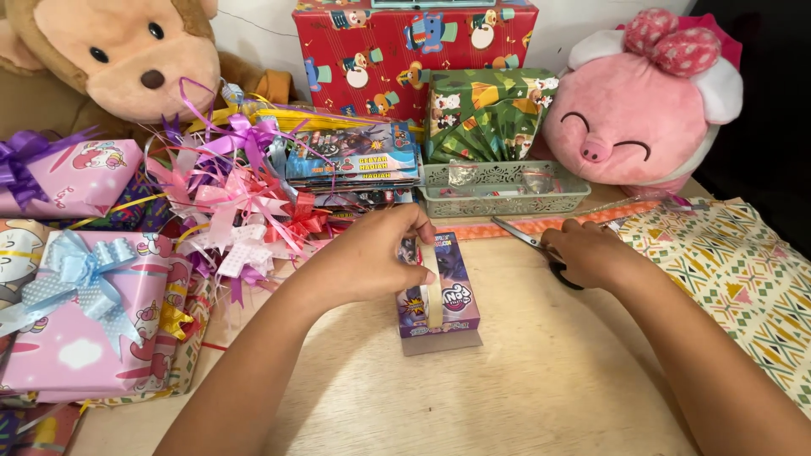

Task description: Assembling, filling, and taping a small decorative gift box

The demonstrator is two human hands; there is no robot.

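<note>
1. I am seeing the left hand (372,257) pinching a roll of clear tape (432,283) upright on a small purple box (439,291), which is lying mid-table on the wooden table (507,397), apparently to keep it from sliding.
2. The right hand (591,253) is closing over black-handled scissors (534,245), blades pointing left (grip partly hidden).
3. The box is showing cartoon print, with a grey flap poking out underneath.
4. Beyond, a green basket (507,198), a ribbon pile (236,203) and a pink plush pig (642,105) are sitting within reach.
</note>
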